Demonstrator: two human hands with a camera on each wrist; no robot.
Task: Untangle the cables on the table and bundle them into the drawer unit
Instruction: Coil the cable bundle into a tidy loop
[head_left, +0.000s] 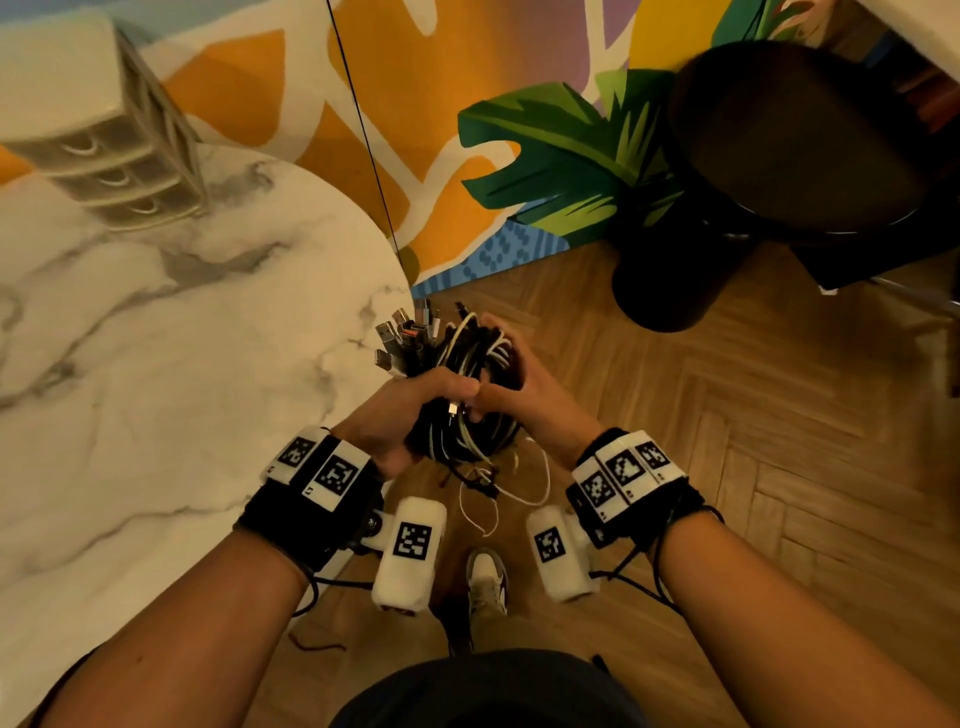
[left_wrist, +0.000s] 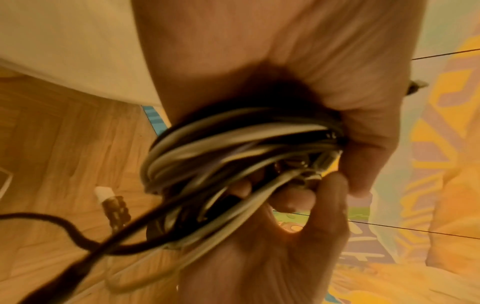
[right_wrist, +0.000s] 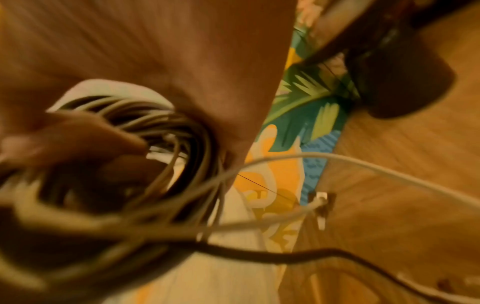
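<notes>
A coiled bundle of black and white cables (head_left: 467, 395) hangs in the air just off the table's right edge, over the floor. My left hand (head_left: 415, 410) grips its left side, thumb over the coils; several metal USB plugs (head_left: 402, 338) stick up past the fingers. My right hand (head_left: 511, 379) grips the right side, its thumb meeting the left thumb. Loose cable ends (head_left: 493, 488) dangle below. The left wrist view shows the coil (left_wrist: 233, 154) in both hands; in the blurred right wrist view the coil (right_wrist: 145, 133) is held. The white drawer unit (head_left: 104, 150) stands at the table's far left.
The round marble table (head_left: 156, 364) fills the left. A black stool (head_left: 779, 171) stands on the wooden floor (head_left: 727, 415) at the right, against a colourful painted wall (head_left: 415, 130). A thin black wire (head_left: 363, 130) runs down the wall. My shoe (head_left: 485, 582) is below the hands.
</notes>
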